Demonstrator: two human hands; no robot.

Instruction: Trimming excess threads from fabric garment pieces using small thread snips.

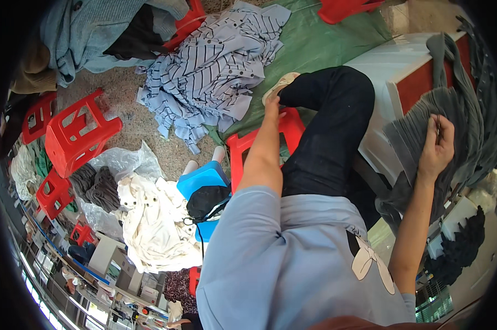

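Note:
At the right, my right hand (438,149) is closed in a pinch, and a slim dark thing, too small to name, shows between its fingers. Behind that hand hang dark grey ribbed knit pieces (419,126), draped over the edge of a white and red-brown table (389,82). My left hand (272,105) reaches down to a pale shoe (280,87) on my foot, beside my bent knee in black trousers. Its fingers are mostly hidden against the shoe, so their grip does not show.
A red stool (241,151) stands by my leg. Blue-and-black striped shirts (210,71) lie heaped on a green sheet (325,49). White garments (149,225), a blue stool (204,179) with a black bag (207,202), and other red stools (80,135) are at the left.

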